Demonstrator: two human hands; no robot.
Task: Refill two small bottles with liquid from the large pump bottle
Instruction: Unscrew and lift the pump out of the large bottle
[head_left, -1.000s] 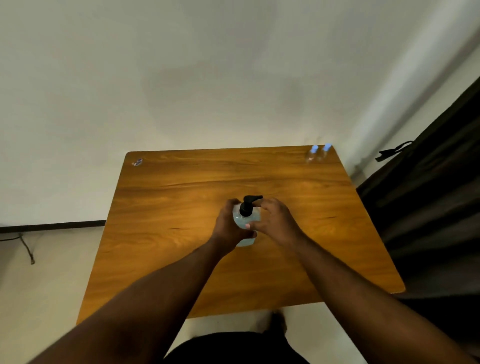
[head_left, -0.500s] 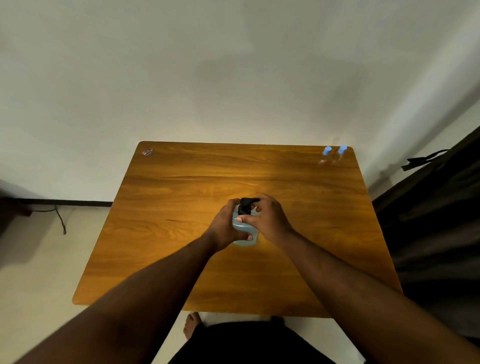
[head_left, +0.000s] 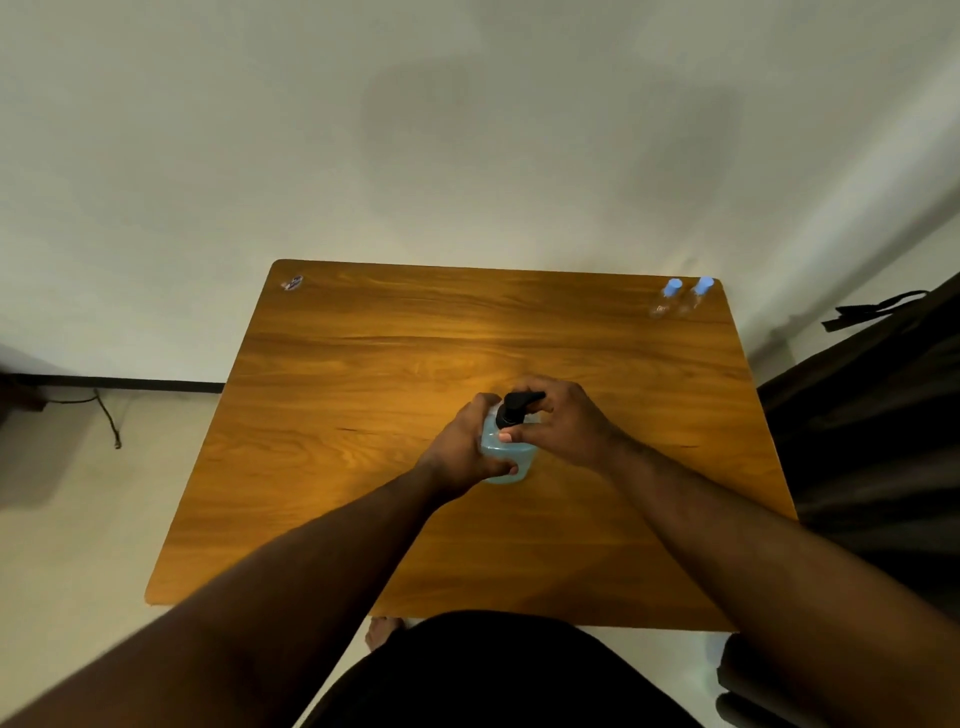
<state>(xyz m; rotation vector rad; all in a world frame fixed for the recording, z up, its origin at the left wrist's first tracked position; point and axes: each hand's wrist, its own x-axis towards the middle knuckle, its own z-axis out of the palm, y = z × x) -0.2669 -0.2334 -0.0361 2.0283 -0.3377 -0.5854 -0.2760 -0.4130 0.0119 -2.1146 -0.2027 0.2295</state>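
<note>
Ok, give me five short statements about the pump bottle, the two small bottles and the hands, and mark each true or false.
1. The left hand grips the body of the pump bottle. True.
2. The right hand rests flat on the table, away from the bottle. False: its fingers curl round the black pump head.
3. The two small bottles stand at the table's far right corner. True.
4. The small bottles have their caps off. False: both wear light blue caps.
5. The pump bottle lies on its side. False: it stands upright on the table.
</note>
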